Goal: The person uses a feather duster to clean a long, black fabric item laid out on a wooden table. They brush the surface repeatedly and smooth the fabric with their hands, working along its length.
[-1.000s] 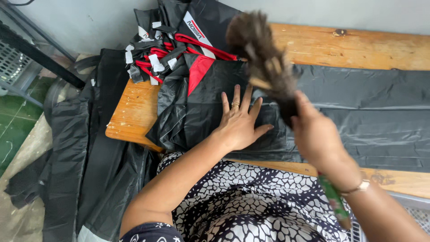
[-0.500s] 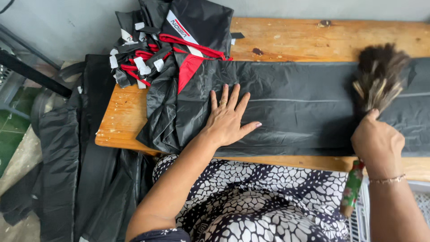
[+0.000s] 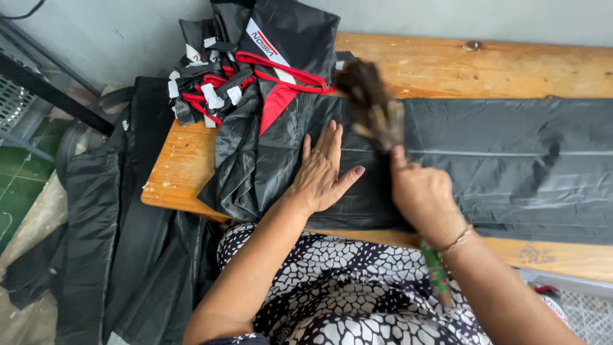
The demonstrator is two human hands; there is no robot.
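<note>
Brushing the black sheet on my worktop
Left hand spread flat on it; right hand gripping the brush.

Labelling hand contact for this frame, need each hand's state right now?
Left hand: open, flat on the black plastic sheet, fingers spread.
Right hand: closed grip on the brown bristle brush with a green handle.

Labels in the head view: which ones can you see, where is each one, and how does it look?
White strip label: on the black garment at the bench's top left, slanted, long rectangle with dark and red print.
Small white tags: several on the black and red straps left of it, little rectangles.
</note>
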